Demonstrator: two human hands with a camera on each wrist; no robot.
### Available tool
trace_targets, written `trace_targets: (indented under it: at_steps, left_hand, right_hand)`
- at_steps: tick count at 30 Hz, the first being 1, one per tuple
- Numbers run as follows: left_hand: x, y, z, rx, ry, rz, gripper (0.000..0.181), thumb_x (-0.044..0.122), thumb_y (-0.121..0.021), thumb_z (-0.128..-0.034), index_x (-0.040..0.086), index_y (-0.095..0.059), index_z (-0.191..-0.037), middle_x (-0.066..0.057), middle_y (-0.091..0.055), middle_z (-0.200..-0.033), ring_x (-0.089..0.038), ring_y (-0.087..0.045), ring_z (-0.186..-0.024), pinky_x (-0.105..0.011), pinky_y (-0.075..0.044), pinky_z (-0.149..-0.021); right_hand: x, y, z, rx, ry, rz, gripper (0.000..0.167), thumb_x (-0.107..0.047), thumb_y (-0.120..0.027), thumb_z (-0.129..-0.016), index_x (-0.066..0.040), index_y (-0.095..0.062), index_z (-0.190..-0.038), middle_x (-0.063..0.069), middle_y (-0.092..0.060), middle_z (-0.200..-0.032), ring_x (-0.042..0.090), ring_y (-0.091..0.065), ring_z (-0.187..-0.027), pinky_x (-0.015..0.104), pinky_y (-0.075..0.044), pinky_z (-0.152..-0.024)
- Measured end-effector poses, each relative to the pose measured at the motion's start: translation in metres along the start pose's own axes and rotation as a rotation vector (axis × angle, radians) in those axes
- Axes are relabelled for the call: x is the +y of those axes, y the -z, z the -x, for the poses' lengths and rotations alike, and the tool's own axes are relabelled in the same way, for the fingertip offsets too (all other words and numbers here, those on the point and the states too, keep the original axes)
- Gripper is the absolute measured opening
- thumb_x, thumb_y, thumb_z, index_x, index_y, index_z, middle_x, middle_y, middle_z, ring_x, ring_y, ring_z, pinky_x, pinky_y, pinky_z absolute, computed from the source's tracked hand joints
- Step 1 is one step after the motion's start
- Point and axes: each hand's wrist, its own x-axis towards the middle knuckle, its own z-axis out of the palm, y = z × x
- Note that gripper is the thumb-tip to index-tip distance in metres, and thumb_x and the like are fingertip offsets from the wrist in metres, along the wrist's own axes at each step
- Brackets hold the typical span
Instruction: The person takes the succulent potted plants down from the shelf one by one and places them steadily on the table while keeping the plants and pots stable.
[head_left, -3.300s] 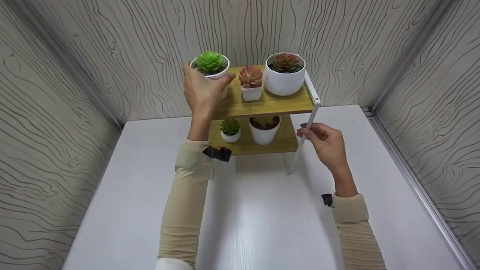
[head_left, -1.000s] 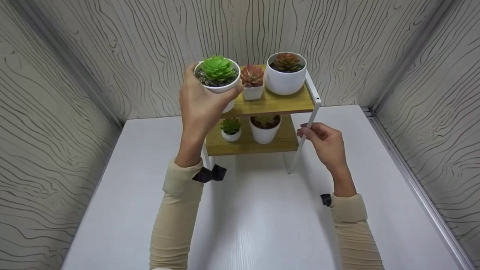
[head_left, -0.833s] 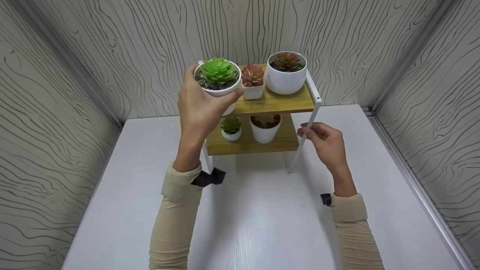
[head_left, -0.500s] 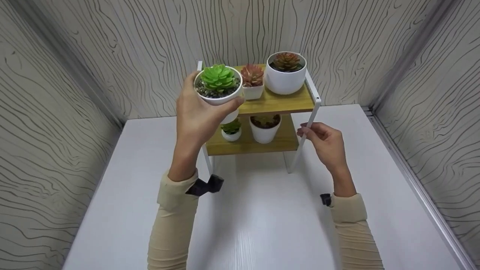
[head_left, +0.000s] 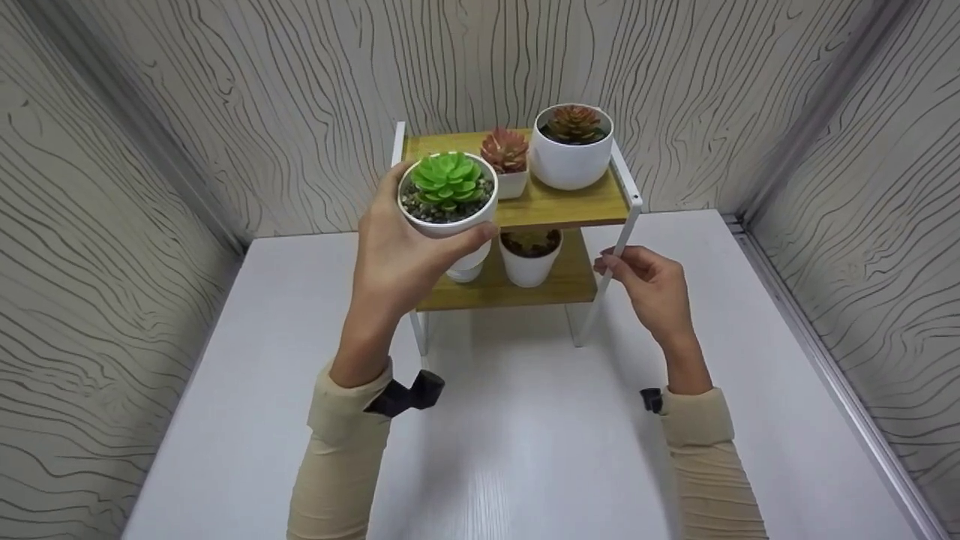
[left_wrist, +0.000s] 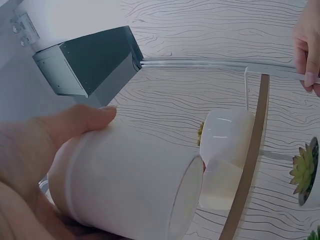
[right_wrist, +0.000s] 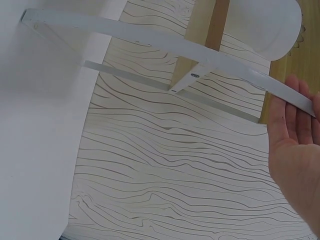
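My left hand [head_left: 394,259] grips a green succulent [head_left: 448,184] in a white pot, holding it in front of the shelf's upper board. In the left wrist view the white pot [left_wrist: 132,180] lies between thumb and fingers, its base apart from any surface. My right hand [head_left: 656,292] pinches the front right white post of the two-tier shelf [head_left: 566,210]. The right wrist view shows that post [right_wrist: 150,40] running into the fingers [right_wrist: 290,117]. On the upper board stand a small red succulent [head_left: 505,154] and a brownish-red one in a round white pot [head_left: 571,161].
On the lower board are a potted succulent [head_left: 529,262] and a small white pot [head_left: 465,274], mostly hidden by the held one. The shelf stands on a white table [head_left: 525,435]. Wood-patterned walls [head_left: 315,112] close in the back and sides.
My left hand has lifted the green succulent off the upper board's left part and brought it forward and lower, slightly to the right. My right hand stays on the post.
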Motion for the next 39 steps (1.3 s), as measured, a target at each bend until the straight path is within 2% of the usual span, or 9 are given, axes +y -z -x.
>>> trace_targets:
  at_steps: [6,13,21,28,33,39]
  left_hand:
    - [-0.004,0.0,0.008,-0.014,-0.021,0.001,0.101,0.028,-0.098,-0.0704,0.005,-0.044,-0.153,-0.009,-0.061,-0.143,-0.02,-0.061,-0.131,-0.04,-0.051,-0.113]
    - [-0.011,0.001,0.024,-0.043,-0.032,0.006,0.101,0.027,-0.099,-0.0687,0.007,-0.046,-0.152,-0.004,-0.064,-0.14,-0.017,-0.062,-0.13,-0.039,-0.05,-0.113]
    - [-0.02,0.005,0.039,-0.06,-0.052,0.007,0.101,0.026,-0.101,-0.0661,0.011,-0.048,-0.151,0.0,-0.065,-0.139,-0.017,-0.062,-0.129,-0.041,-0.05,-0.113]
    - [-0.039,0.006,0.054,-0.083,-0.055,0.033,0.102,0.023,-0.102,-0.0642,0.013,-0.048,-0.15,0.001,-0.066,-0.139,-0.017,-0.062,-0.129,-0.043,-0.05,-0.112]
    - [-0.055,0.01,0.069,-0.107,-0.025,0.041,0.103,0.022,-0.101,-0.0658,0.013,-0.046,-0.153,-0.001,-0.063,-0.143,-0.019,-0.061,-0.132,-0.047,-0.051,-0.111]
    - [-0.07,0.015,0.084,-0.101,0.014,0.031,0.103,0.021,-0.101,-0.0666,0.013,-0.046,-0.153,-0.003,-0.062,-0.144,-0.022,-0.061,-0.132,-0.049,-0.053,-0.109]
  right_hand:
    - [0.0,0.0,-0.001,0.006,-0.002,-0.022,0.032,-0.026,-0.07,-0.102,0.002,-0.074,-0.116,0.022,-0.079,-0.109,0.008,-0.077,-0.101,0.018,-0.058,-0.095]
    - [0.0,0.0,0.001,0.012,-0.008,-0.018,0.031,-0.027,-0.07,-0.102,0.0,-0.075,-0.116,0.019,-0.079,-0.108,0.008,-0.077,-0.101,0.018,-0.058,-0.096]
    - [0.0,0.001,0.001,0.028,0.007,-0.038,0.03,-0.023,-0.071,-0.102,0.003,-0.074,-0.116,0.011,-0.081,-0.105,0.007,-0.078,-0.1,0.018,-0.058,-0.096]
    - [0.0,0.0,0.001,0.021,-0.005,-0.016,0.029,-0.025,-0.069,-0.103,0.0,-0.075,-0.118,0.021,-0.078,-0.111,0.008,-0.078,-0.102,0.016,-0.057,-0.098]
    - [0.003,-0.002,0.002,0.028,-0.005,-0.03,0.029,-0.024,-0.07,-0.102,0.001,-0.075,-0.117,0.025,-0.077,-0.111,0.012,-0.078,-0.103,0.018,-0.058,-0.098]
    - [0.005,-0.003,0.002,0.04,0.013,-0.051,0.027,-0.023,-0.072,-0.101,0.0,-0.076,-0.115,0.025,-0.077,-0.109,0.015,-0.078,-0.102,0.023,-0.059,-0.098]
